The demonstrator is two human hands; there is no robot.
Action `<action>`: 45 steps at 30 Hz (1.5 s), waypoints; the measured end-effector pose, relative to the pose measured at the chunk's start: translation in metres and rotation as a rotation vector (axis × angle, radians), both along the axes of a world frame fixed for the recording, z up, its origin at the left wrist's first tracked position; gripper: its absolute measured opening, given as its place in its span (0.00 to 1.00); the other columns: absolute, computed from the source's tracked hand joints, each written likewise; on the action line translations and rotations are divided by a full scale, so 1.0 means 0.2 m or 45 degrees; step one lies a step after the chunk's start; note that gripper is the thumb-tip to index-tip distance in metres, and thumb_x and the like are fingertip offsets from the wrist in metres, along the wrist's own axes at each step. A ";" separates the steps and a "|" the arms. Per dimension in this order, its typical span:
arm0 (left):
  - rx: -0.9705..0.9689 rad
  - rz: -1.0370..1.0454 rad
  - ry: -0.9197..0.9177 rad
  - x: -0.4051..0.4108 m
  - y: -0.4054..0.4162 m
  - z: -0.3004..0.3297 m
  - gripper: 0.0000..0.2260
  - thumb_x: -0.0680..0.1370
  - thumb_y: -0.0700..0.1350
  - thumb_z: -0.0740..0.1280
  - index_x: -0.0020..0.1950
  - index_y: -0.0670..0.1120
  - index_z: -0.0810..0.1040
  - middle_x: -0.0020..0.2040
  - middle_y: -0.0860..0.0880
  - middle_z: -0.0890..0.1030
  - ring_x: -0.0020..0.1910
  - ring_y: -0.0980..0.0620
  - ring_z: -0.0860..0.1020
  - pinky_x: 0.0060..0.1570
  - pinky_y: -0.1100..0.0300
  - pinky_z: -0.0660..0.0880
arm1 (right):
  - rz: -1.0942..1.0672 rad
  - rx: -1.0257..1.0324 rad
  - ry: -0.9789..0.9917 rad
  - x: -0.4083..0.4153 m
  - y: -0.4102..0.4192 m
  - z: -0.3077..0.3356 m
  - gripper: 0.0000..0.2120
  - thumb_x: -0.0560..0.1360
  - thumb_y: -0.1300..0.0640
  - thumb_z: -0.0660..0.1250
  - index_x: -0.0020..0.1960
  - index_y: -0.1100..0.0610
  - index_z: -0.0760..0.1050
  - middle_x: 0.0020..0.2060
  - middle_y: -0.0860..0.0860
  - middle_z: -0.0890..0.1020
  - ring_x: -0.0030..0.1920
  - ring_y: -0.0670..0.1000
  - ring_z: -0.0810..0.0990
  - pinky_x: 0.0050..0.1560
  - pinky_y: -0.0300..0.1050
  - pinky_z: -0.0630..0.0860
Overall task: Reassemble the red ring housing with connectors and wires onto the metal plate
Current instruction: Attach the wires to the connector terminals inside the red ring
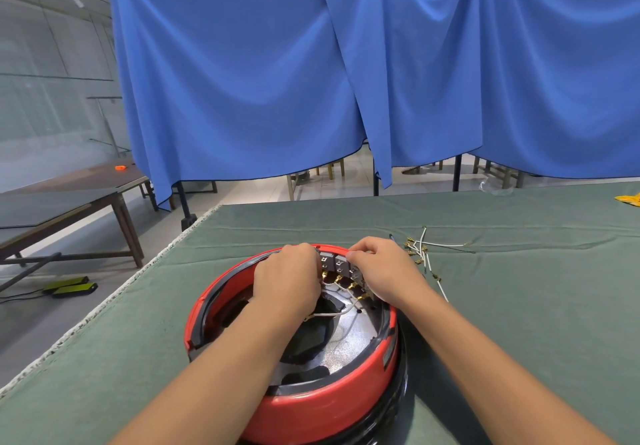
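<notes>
Both hands — left hand (pixel 289 278), right hand (pixel 382 271) — curl over the grey connectors (pixel 337 264) at the red ring (pixel 311 406) centre-frame; exact pinch hidden. Seat each squarely — don't tug the white wires (pixel 332 313).

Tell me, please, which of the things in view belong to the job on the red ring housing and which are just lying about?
Belong to the job:
red ring housing
metal plate
grey connectors
white wire
loose wires on the green cloth
left hand
right hand

Lying about:
yellow item
clear plastic scrap
orange object on the far table
blue drapes
</notes>
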State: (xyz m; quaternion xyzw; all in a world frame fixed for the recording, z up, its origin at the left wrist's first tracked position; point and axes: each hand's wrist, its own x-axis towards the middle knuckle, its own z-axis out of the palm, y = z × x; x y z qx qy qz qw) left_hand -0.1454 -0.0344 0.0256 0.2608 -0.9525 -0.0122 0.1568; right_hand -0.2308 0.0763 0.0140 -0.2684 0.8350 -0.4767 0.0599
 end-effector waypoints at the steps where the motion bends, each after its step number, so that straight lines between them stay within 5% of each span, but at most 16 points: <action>1: -0.015 -0.012 -0.014 0.00 0.00 0.00 0.10 0.76 0.42 0.65 0.56 0.50 0.79 0.54 0.46 0.80 0.53 0.44 0.78 0.44 0.55 0.70 | 0.000 0.002 -0.002 0.00 0.00 0.00 0.07 0.77 0.53 0.62 0.47 0.53 0.78 0.36 0.45 0.78 0.44 0.51 0.78 0.43 0.44 0.70; 17: -0.185 -0.116 0.066 0.02 -0.02 0.01 0.07 0.76 0.46 0.67 0.50 0.56 0.83 0.49 0.48 0.82 0.48 0.44 0.79 0.39 0.58 0.67 | 0.026 0.059 0.085 0.01 0.01 0.01 0.07 0.78 0.52 0.61 0.47 0.50 0.77 0.39 0.48 0.81 0.44 0.51 0.79 0.44 0.44 0.74; 29: -0.306 -0.128 -0.068 -0.01 -0.02 -0.01 0.07 0.77 0.41 0.64 0.51 0.48 0.80 0.49 0.46 0.81 0.48 0.43 0.79 0.37 0.56 0.68 | 0.021 0.028 0.052 0.00 0.01 0.00 0.07 0.77 0.53 0.61 0.47 0.51 0.78 0.43 0.50 0.82 0.45 0.50 0.79 0.41 0.42 0.72; 33: -0.360 -0.132 -0.081 -0.01 -0.01 -0.01 0.06 0.77 0.41 0.64 0.50 0.48 0.79 0.47 0.46 0.80 0.46 0.43 0.79 0.36 0.56 0.65 | 0.111 0.125 0.087 0.00 0.00 0.00 0.14 0.78 0.53 0.60 0.62 0.46 0.73 0.50 0.48 0.79 0.41 0.46 0.77 0.41 0.40 0.72; 35: -0.346 -0.130 -0.067 -0.01 -0.01 -0.01 0.06 0.77 0.42 0.64 0.51 0.49 0.80 0.47 0.46 0.80 0.46 0.44 0.79 0.36 0.56 0.65 | 0.172 0.254 0.184 0.01 0.00 0.01 0.20 0.78 0.54 0.60 0.70 0.46 0.68 0.58 0.49 0.76 0.49 0.49 0.78 0.46 0.41 0.74; 37: -0.327 -0.133 -0.051 -0.01 -0.02 -0.01 0.06 0.77 0.42 0.64 0.51 0.49 0.80 0.48 0.46 0.80 0.47 0.43 0.79 0.37 0.56 0.65 | 0.221 0.294 0.275 0.01 -0.01 0.03 0.17 0.77 0.57 0.60 0.65 0.48 0.72 0.60 0.50 0.76 0.58 0.52 0.75 0.56 0.46 0.72; 41: -0.308 -0.140 -0.036 -0.01 -0.02 -0.01 0.07 0.77 0.42 0.64 0.52 0.48 0.80 0.48 0.46 0.80 0.47 0.43 0.79 0.37 0.56 0.65 | 0.355 0.223 0.191 0.00 0.01 0.05 0.12 0.76 0.60 0.61 0.56 0.49 0.76 0.45 0.49 0.80 0.41 0.48 0.76 0.41 0.42 0.71; 45: -0.330 -0.161 -0.045 0.00 -0.02 0.00 0.07 0.77 0.43 0.64 0.53 0.49 0.80 0.49 0.46 0.80 0.47 0.44 0.78 0.37 0.56 0.64 | 0.372 0.236 0.201 -0.01 0.01 0.06 0.11 0.76 0.61 0.60 0.53 0.48 0.76 0.40 0.49 0.80 0.34 0.46 0.74 0.34 0.39 0.69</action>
